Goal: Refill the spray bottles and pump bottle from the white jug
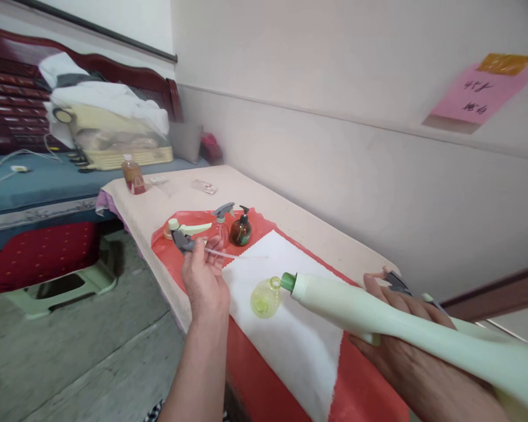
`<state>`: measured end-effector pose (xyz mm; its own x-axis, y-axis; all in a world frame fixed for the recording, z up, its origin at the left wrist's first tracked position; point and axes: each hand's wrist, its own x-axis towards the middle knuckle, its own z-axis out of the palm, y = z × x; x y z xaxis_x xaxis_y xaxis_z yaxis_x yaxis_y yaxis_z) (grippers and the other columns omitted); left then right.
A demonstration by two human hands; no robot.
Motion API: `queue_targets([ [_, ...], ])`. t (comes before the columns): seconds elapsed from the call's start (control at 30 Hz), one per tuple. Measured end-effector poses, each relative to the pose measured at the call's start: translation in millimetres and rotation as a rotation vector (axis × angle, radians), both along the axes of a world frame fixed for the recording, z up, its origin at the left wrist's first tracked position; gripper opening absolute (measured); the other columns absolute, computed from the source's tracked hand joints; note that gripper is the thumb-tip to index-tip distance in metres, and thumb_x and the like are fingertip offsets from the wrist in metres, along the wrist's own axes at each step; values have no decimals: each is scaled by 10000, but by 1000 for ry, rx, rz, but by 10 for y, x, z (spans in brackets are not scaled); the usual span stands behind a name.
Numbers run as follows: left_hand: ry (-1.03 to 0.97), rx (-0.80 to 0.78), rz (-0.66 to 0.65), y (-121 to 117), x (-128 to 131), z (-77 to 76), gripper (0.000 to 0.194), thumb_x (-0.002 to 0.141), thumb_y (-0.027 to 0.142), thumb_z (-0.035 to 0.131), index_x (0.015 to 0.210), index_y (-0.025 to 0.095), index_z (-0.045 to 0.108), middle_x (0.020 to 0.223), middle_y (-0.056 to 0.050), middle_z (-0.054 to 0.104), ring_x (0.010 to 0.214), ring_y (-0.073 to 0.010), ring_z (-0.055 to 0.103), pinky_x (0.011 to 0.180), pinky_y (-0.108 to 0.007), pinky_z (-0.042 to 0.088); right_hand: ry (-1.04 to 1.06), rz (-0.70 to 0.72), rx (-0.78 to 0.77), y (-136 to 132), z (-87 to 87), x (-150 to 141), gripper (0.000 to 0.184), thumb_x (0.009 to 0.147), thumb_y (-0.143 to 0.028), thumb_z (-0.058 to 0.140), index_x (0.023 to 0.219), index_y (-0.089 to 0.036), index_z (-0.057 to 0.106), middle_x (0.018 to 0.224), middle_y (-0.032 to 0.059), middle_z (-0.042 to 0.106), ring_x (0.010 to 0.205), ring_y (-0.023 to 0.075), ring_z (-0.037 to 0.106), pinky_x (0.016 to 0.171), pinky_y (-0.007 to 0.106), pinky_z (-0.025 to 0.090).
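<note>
My left hand (206, 278) holds a grey trigger spray head (182, 240), its thin clear dip tube (240, 256) pointing right. Below and right of it, a small round yellow-green clear bottle (265, 299) stands uncapped on a white cloth (297, 351), with a little liquid inside. In my right hand (416, 351) is a long pale green plastic piece (356, 302) with a darker green tip (289, 281). That tip is close to the bottle's mouth; whether they touch, I cannot tell. The piece's far end leaves the frame, and it partly hides my fingers.
On red plastic sheeting (264, 381) stand an amber pump bottle (241, 230) and a clear spray bottle (221, 225). Another grey spray head (396, 282) shows behind my right hand. Farther back is a bottle of reddish-brown liquid (133, 176). A red-topped stool (44, 255) stands left; a wall (334, 164) runs right.
</note>
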<state>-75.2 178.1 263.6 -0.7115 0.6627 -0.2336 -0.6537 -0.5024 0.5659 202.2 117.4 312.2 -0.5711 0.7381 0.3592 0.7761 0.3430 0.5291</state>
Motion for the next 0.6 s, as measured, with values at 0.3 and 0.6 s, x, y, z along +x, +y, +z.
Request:
queue_targets([
  [0.3,-2,-2,-6,-8,9,22,162,796,300,648,852,163,583,832,-65,681,807,-165,667,820,-333,479,16,13,10,-28,22,55,569,868,-212,415,1424,-157,306,1215,184,550,1076,347,526,873,528,443],
  [0.6,-6,4,-5,-18,0,32,156,800,301,644,828,161,580,819,-64,680,801,-162,666,823,-328,481,2,-5,-28,-62,84,2,589,862,-165,400,1437,-172,273,1206,170,557,1085,337,524,888,522,444],
])
